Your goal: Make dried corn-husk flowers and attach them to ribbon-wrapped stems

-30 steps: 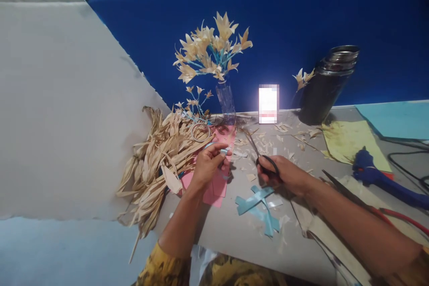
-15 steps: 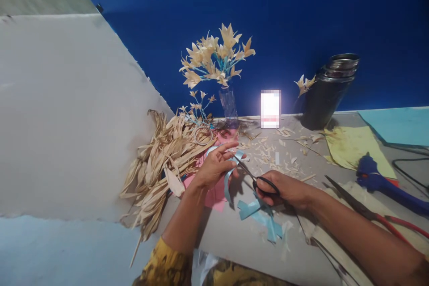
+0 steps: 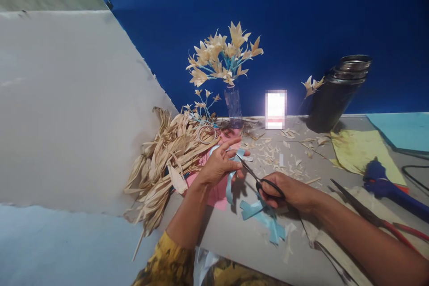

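Observation:
My left hand (image 3: 219, 164) is closed on a light blue ribbon strip (image 3: 229, 184) that curls down from its fingers, held just above a pink paper sheet (image 3: 214, 191). My right hand (image 3: 288, 190) grips black-handled scissors (image 3: 256, 178), whose blades point up-left and meet the ribbon at my left fingers. More cut blue ribbon pieces (image 3: 266, 216) lie on the grey table just under my right hand.
A heap of dried husk leaves (image 3: 164, 161) lies left of my hands. At the back stand a clear vase of husk flowers (image 3: 224, 60), a bright phone screen (image 3: 275, 108) and a dark steel flask (image 3: 335, 94). Right: yellow paper (image 3: 358, 149), blue glue gun (image 3: 385, 183), red-handled scissors (image 3: 372, 216).
My right hand brought the scissors from pointing up away from the ribbon to the strip at my left fingers. My left hand's grip loosened and the ribbon now hangs lower.

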The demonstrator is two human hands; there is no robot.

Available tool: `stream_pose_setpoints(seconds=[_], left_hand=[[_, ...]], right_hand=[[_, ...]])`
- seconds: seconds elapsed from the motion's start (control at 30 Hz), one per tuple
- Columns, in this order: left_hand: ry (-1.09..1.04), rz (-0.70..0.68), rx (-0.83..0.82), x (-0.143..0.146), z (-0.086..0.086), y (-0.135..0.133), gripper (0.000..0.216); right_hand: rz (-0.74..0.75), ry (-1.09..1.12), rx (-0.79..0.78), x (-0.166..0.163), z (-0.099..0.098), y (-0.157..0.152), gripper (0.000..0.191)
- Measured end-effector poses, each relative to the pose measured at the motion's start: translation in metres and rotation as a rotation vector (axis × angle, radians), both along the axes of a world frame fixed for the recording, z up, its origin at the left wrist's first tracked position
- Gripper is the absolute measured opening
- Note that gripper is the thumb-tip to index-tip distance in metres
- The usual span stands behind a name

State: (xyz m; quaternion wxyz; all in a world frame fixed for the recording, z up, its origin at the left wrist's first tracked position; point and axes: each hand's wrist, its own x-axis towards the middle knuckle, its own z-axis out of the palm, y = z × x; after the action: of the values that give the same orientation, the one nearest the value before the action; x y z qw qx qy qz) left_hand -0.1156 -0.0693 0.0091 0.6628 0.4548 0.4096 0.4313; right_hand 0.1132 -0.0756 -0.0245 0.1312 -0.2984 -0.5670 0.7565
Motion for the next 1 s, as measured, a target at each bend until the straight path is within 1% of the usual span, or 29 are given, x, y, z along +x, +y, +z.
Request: stream_pose_setpoints(seconds=[0.1,0.23,0.33,0.4,0.43,0.5,0.57,0.63,0.73,0.8,0.9,1.0], left_hand=[[-0.025,-0.019,-0.039,0.002,-0.004,0.001,0.101],[-0.123,-0.022,-0.081,-0.003,-0.013,0.006,0.092],[-0.193,-0.057,-0.096,-0.006,-0.019,0.011,0.096],[-0.216,-0.075,-0.100,-0.005,-0.020,0.012,0.097],[-0.216,-0.076,-0.101,-0.004,-0.021,0.013,0.094],[-0.195,-0.060,-0.087,0.001,-0.023,0.013,0.081],[-0.158,-0.018,-0.069,0.006,-0.026,0.013,0.063],[-0.126,0.024,-0.071,0.010,-0.030,0.014,0.053],[-0.089,0.074,-0.063,0.012,-0.035,0.015,0.050],[-0.056,0.094,-0.042,0.012,-0.037,0.015,0.048],[-0.015,0.091,-0.033,0.011,-0.035,0.014,0.045],[-0.020,0.067,-0.045,0.011,-0.031,0.012,0.045]], right_hand=[[-0.033,0.011,-0.024,0.000,-0.001,0.000,0.040],[-0.090,0.032,-0.047,0.000,0.005,0.000,0.040],[-0.106,0.030,-0.041,0.000,0.008,0.001,0.041],[-0.110,0.010,-0.042,0.000,0.006,0.001,0.041],[-0.117,-0.001,-0.043,0.000,0.004,0.001,0.041],[-0.125,-0.018,-0.053,0.000,0.001,0.002,0.042],[-0.125,-0.020,-0.069,0.000,-0.002,0.002,0.045],[-0.123,-0.017,-0.080,0.000,-0.004,0.001,0.050],[-0.156,0.027,-0.058,-0.003,-0.007,-0.002,0.059],[-0.205,0.075,-0.069,-0.006,-0.008,-0.005,0.065],[-0.284,0.141,-0.180,-0.012,-0.009,-0.009,0.067],[-0.325,0.203,-0.264,-0.016,-0.009,-0.012,0.066]])
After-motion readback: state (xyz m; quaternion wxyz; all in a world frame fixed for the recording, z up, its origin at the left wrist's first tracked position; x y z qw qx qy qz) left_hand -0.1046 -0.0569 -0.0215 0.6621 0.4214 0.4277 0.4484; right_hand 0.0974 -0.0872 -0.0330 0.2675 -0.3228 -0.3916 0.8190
